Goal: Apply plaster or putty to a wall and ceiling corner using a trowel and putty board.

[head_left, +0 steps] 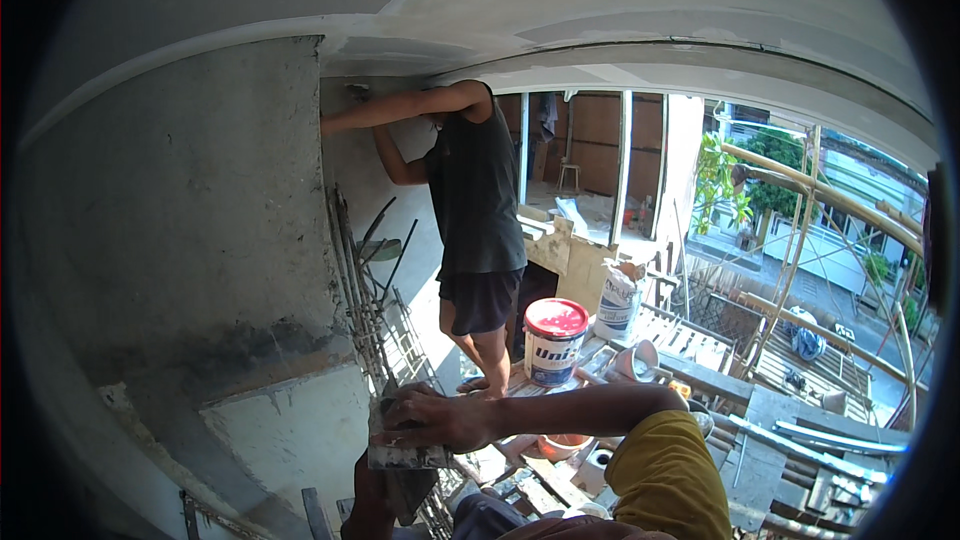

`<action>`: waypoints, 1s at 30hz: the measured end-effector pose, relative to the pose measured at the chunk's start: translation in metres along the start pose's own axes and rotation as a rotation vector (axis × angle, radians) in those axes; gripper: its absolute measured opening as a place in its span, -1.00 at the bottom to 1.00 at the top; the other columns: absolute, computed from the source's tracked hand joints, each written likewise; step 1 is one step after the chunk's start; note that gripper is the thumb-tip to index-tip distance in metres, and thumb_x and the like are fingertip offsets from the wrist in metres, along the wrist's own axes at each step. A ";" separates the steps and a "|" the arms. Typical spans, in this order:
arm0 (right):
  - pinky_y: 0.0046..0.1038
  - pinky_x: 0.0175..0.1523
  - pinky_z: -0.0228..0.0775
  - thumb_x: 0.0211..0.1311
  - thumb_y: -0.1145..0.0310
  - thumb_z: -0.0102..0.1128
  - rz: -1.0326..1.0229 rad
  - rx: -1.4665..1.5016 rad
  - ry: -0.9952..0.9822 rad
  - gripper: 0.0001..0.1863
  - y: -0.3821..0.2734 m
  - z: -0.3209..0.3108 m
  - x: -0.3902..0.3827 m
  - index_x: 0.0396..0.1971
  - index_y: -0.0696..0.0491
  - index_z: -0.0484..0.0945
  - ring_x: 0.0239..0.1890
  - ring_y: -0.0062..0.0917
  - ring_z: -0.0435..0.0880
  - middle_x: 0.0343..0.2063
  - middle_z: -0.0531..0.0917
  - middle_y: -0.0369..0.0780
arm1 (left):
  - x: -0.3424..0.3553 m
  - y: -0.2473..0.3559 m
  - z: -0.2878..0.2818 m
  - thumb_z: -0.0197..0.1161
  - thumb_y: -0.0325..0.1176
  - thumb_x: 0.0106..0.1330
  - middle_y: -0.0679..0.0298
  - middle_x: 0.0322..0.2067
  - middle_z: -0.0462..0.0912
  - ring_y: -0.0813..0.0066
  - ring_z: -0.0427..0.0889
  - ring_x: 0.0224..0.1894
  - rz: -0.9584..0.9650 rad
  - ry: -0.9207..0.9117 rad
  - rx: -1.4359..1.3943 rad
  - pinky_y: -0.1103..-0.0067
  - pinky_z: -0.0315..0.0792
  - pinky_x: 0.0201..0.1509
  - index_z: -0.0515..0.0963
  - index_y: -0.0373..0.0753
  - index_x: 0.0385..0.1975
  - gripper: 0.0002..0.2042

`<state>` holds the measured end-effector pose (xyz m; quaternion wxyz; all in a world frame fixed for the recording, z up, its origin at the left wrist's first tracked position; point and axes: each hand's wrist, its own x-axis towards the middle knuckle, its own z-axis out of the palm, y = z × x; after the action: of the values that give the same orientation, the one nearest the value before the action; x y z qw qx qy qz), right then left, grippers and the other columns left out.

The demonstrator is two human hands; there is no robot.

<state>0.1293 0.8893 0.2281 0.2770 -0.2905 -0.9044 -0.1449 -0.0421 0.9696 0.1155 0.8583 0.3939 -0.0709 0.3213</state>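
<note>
Grey-smeared, the trowel (405, 457) sits toward seven o'clock; the right hand (440, 421) curls its fingers snugly over it, probably for steady control. The left hand (366, 480) is mostly hidden; its grip I cannot tell.

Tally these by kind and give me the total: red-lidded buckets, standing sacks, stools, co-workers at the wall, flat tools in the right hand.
Red-lidded bucket: 1
Standing sack: 1
Stool: 1
Co-worker: 1
Flat tool in the right hand: 1
Total: 5
</note>
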 end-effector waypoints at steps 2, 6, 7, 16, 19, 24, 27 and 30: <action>-0.11 0.29 0.03 -0.02 0.47 0.11 0.015 0.047 0.039 -0.35 0.001 0.003 -0.018 0.21 -0.02 0.32 0.11 -0.22 0.30 -0.04 0.36 -0.14 | 0.006 -0.004 0.003 -0.14 -0.14 0.40 0.12 0.01 0.47 0.20 0.53 -0.01 -0.102 0.073 -0.201 0.32 0.45 0.05 0.25 -0.27 0.16 -0.57; -0.03 0.30 0.04 0.07 0.27 0.05 0.167 -0.475 -0.228 -0.43 0.029 -0.050 -0.066 0.18 -0.07 0.36 0.22 -0.29 0.24 0.03 0.35 -0.18 | -0.008 -0.005 -0.007 -0.10 -0.20 0.38 0.11 0.01 0.46 0.21 0.51 0.01 -0.084 0.053 -0.280 0.31 0.43 0.09 0.18 -0.27 0.21 -0.55; -0.03 0.29 0.05 0.09 0.24 0.05 0.243 -0.534 -0.263 -0.45 0.027 -0.066 -0.073 0.16 -0.06 0.38 0.24 -0.28 0.23 0.05 0.35 -0.17 | -0.005 -0.006 -0.011 -0.07 -0.21 0.38 0.10 0.02 0.46 0.20 0.51 0.01 0.020 0.107 -0.157 0.30 0.42 0.10 0.17 -0.27 0.21 -0.54; -0.40 -0.05 0.48 -0.12 0.67 -0.02 1.355 1.350 1.208 -0.65 -0.032 -0.018 -0.075 -0.20 0.24 0.40 -0.24 -0.33 0.62 -0.31 0.56 -0.08 | 0.033 -0.037 0.035 0.00 -0.46 0.29 -0.23 -0.09 0.45 -0.05 0.58 -0.14 1.121 -0.098 1.213 0.26 0.52 -0.12 0.15 -0.31 0.06 -0.64; -0.25 0.07 0.45 -0.12 0.58 -0.08 1.091 1.732 1.253 -0.63 -0.063 -0.041 -0.061 -0.19 0.23 0.39 -0.21 -0.27 0.63 -0.28 0.57 -0.04 | 0.039 -0.033 0.050 0.06 -0.61 0.21 -0.17 -0.15 0.51 -0.02 0.61 -0.15 1.155 -0.243 1.152 0.29 0.54 -0.09 0.23 -0.15 0.06 -0.58; -0.24 0.10 0.44 0.01 0.56 -0.04 0.165 1.233 0.841 -0.76 -0.068 -0.201 -0.079 -0.26 0.24 0.41 -0.23 -0.31 0.63 -0.36 0.57 -0.13 | 0.023 -0.057 -0.045 -0.03 -0.19 0.40 -0.08 0.00 0.45 -0.08 0.47 0.00 0.901 -0.001 1.679 0.28 0.39 0.05 0.36 -0.33 0.10 -0.61; -0.40 -0.15 0.44 0.13 0.50 0.00 0.215 -0.453 1.512 -0.82 -0.103 -0.328 -0.017 -0.25 0.21 0.42 -0.33 -0.44 0.57 -0.32 0.54 -0.17 | 0.001 -0.026 -0.003 -0.05 -0.08 0.40 -0.05 0.02 0.43 -0.03 0.43 0.04 0.666 0.285 1.382 0.30 0.35 0.10 0.35 -0.32 0.09 -0.55; -0.35 0.00 0.32 0.05 0.57 -0.11 -0.037 -1.456 1.368 -0.62 -0.125 -0.446 0.013 -0.08 0.38 0.35 -0.11 -0.30 0.47 -0.13 0.42 -0.03 | -0.016 -0.023 -0.022 -0.08 0.02 0.39 -0.02 0.05 0.41 -0.01 0.42 0.06 0.597 0.374 1.312 0.30 0.32 0.11 0.24 -0.29 0.17 -0.46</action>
<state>0.2304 0.6078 0.5819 0.4903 -0.2294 -0.2455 -0.8042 -0.0436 0.9669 0.0800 0.3209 0.7281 0.1789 0.5787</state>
